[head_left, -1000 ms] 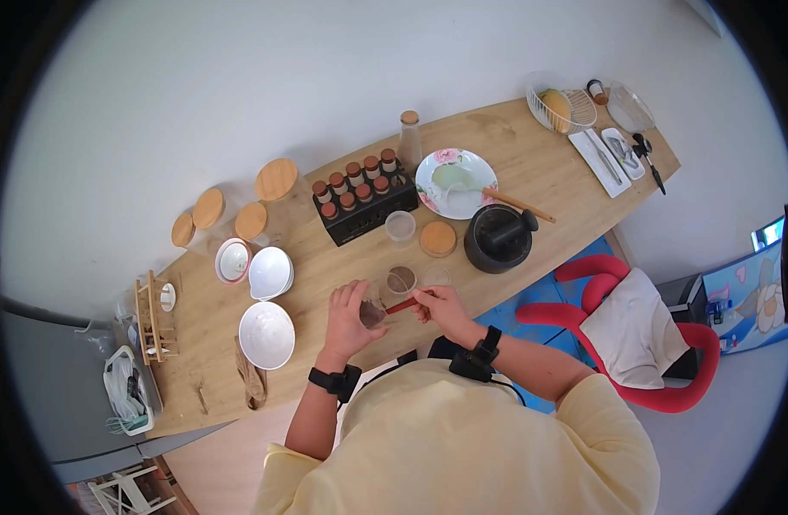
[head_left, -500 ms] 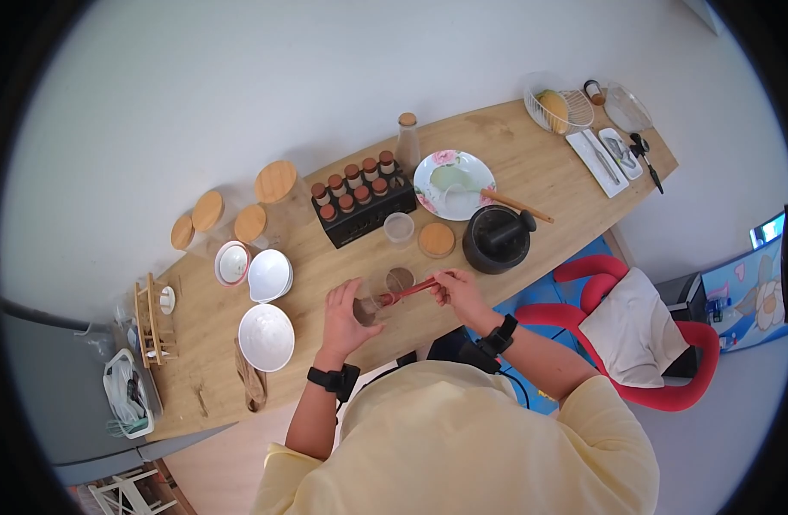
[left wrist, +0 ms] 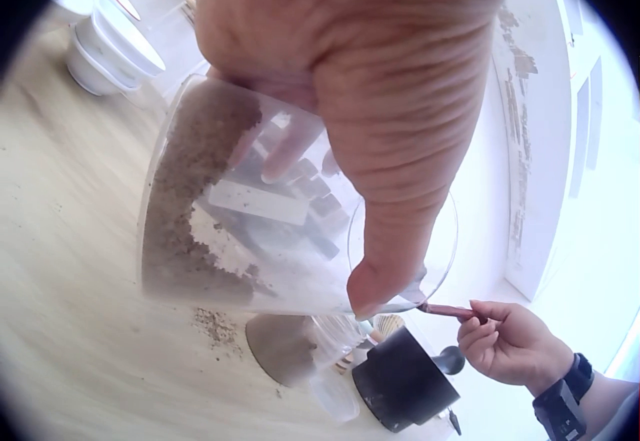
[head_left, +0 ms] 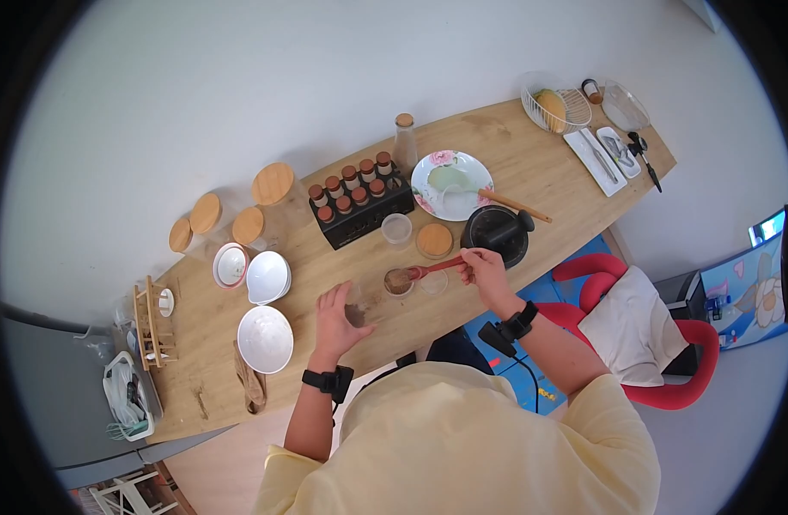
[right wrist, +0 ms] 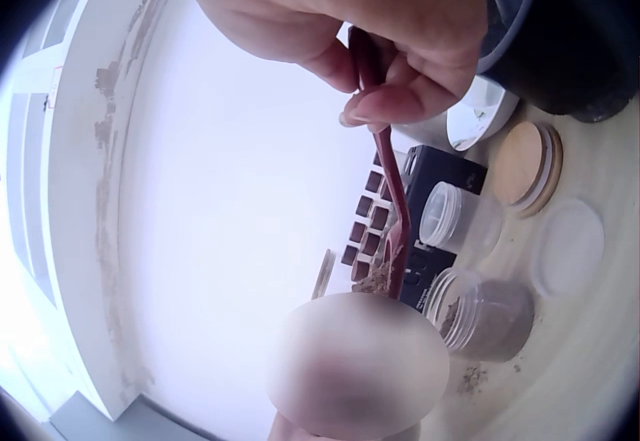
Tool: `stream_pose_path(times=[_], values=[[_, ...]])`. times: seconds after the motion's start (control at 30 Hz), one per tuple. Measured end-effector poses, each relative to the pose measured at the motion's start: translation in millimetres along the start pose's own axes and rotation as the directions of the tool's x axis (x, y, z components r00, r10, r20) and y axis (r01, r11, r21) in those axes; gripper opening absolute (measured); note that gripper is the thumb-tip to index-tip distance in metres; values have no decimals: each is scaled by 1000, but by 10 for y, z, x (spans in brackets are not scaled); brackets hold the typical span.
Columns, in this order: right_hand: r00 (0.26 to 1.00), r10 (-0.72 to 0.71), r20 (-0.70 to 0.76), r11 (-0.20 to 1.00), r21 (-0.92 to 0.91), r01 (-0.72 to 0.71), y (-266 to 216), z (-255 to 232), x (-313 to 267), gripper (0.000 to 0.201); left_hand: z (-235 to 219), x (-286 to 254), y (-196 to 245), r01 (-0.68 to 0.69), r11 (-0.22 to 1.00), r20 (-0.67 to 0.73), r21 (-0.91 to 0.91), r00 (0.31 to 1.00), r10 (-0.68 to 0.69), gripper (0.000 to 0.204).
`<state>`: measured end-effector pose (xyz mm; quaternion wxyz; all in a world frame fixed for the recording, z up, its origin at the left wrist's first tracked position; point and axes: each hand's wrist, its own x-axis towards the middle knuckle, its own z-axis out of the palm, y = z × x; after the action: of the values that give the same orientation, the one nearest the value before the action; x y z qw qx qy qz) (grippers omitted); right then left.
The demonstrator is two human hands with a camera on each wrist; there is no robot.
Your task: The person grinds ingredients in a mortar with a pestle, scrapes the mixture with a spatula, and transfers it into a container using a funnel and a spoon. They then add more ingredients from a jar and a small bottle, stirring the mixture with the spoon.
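Note:
The left hand (head_left: 335, 324) grips a clear glass jar (left wrist: 240, 211) tilted on its side, with brown powder along its lower wall. Pinched in the right hand (head_left: 490, 279) is a dark red spoon (head_left: 435, 266), its bowl heaped with brown powder in the right wrist view. In the head view the spoon's bowl is over a small clear plastic jar (head_left: 399, 282) that holds brown powder. A round clear lid (right wrist: 568, 248) lies beside that small jar, and some spilled powder (right wrist: 474, 377) is on the table near it.
Behind the hands are an empty clear cup (head_left: 396, 228), a wooden lid (head_left: 434, 241), a black spice rack (head_left: 364, 217) and a flowered plate (head_left: 426, 194). A dark mortar (head_left: 507, 247) stands by the right hand; white bowls (head_left: 265, 340) are at the left.
The right hand has drawn the spoon out of the glass jar and moved right, bringing its bowl over the small jar. The left hand has moved slightly left with the glass jar.

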<state>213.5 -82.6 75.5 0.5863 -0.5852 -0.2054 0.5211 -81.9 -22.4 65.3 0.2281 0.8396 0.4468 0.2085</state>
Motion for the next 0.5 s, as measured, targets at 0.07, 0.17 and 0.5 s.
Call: stream_pose_path(times=[0.07, 0.17, 0.5], values=[[999, -33, -19, 999, -33, 32, -12, -3, 30, 21, -2, -20, -15, 10, 1000, 4, 7, 1000, -10, 88], [997, -83, -8, 987, -137, 81, -5, 45, 43, 20, -4, -56, -29, 24, 1000, 2, 4, 1000, -24, 89], [777, -528, 344, 511, -602, 613, -52, 354, -195, 16, -35, -102, 2, -7, 1000, -26, 15, 1000, 8, 91]])
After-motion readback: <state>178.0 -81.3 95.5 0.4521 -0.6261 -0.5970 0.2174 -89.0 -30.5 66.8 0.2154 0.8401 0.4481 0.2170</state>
